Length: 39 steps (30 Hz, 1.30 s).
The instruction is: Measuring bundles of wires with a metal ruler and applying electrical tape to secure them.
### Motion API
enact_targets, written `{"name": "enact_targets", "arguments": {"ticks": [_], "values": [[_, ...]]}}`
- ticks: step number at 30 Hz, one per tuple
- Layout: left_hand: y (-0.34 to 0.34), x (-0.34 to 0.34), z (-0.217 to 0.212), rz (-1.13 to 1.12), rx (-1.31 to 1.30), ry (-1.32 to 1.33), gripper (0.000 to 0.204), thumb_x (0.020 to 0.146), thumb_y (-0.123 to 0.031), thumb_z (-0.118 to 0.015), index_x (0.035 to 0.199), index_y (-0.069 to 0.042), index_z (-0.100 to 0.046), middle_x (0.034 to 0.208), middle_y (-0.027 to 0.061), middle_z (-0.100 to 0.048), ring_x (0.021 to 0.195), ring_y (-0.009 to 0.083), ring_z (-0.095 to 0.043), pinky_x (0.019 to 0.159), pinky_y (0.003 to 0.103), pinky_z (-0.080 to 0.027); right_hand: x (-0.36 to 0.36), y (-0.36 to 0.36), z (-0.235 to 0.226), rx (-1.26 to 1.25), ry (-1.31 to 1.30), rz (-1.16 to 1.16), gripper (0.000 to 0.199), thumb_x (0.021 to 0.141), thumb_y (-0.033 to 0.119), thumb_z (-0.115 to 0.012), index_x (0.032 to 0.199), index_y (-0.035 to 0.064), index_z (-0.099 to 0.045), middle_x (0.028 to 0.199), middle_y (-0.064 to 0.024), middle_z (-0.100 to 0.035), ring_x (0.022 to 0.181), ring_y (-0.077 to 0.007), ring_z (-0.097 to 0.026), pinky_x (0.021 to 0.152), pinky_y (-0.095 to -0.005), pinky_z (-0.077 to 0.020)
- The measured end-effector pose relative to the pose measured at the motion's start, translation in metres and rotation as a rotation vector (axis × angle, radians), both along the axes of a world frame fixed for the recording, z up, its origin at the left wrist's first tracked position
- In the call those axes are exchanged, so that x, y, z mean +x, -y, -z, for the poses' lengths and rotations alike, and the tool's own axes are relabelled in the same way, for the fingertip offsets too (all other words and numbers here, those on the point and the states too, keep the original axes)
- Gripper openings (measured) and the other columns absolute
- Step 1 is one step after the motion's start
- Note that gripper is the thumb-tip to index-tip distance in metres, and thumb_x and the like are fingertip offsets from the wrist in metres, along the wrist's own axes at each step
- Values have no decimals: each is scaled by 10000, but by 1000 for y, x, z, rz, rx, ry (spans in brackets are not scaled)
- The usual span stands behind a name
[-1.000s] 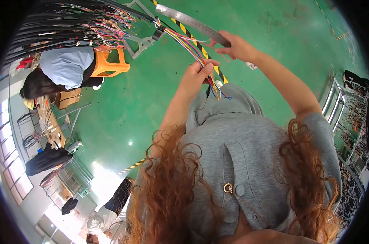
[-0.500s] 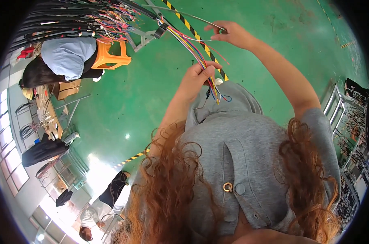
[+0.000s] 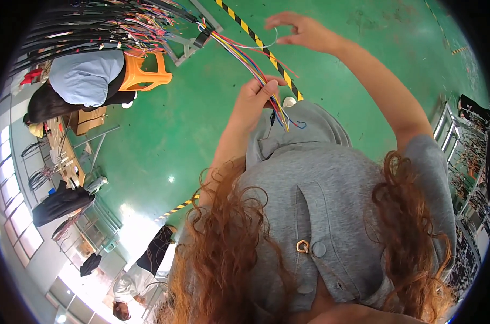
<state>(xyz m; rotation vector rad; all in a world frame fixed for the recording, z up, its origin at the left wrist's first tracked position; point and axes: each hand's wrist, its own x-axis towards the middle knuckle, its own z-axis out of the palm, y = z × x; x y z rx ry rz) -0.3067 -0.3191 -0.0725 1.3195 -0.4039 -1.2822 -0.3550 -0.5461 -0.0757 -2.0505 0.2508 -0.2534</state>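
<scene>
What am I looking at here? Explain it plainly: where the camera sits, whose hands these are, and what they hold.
The camera sits on a person's head and looks down with a fisheye lens, so straight lines bend. The grey shirt and curly hair are the wearer's own. No machine is involved, only bare hands. The left hand grips a bundle of coloured wires that runs to a rack of cables at upper left. The right hand pinches one thin pale wire. Below is a green floor with a yellow-black striped line. Another person sits by an orange stool.
</scene>
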Motion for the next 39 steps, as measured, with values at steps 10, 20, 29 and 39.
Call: {"name": "enact_targets", "arguments": {"ticks": [10,20,29,39], "values": [[1,-18,16,-250,34,5,243,855,-232,-561,989,-32,-581,731,-32,-502,608,46,-464,534,205,-418,-45,-50,-2,727,-493,-189,197,830,267,-579,818,72,-549,664,-34,-607,412,-27,-335,369,-195,-233],[17,-16,14,-363,-27,-42,213,873,-243,-531,831,-34,-537,640,4,-533,523,70,-482,466,214,-378,-73,-74,-12,1054,-569,-147,223,842,290,-571,794,75,-535,728,-59,-638,387,-29,-295,344,-194,-205],[26,-25,16,-358,-38,-63,204,873,-218,-525,813,-24,-538,612,35,-546,507,100,-522,448,220,-396,-84,-62,-7,1238,-643,-177,259,845,305,-565,862,47,-553,706,-118,-626,366,-24,-280,334,-198,-210],[40,-11,17,-341,-2,-18,200,842,-197,-570,817,1,-560,699,80,-586,582,146,-560,517,270,-458,-74,-52,-15,1187,-615,-144,446,913,459,-326,926,33,-461,657,-146,-613,330,-102,-385,320,-226,-329]]}}
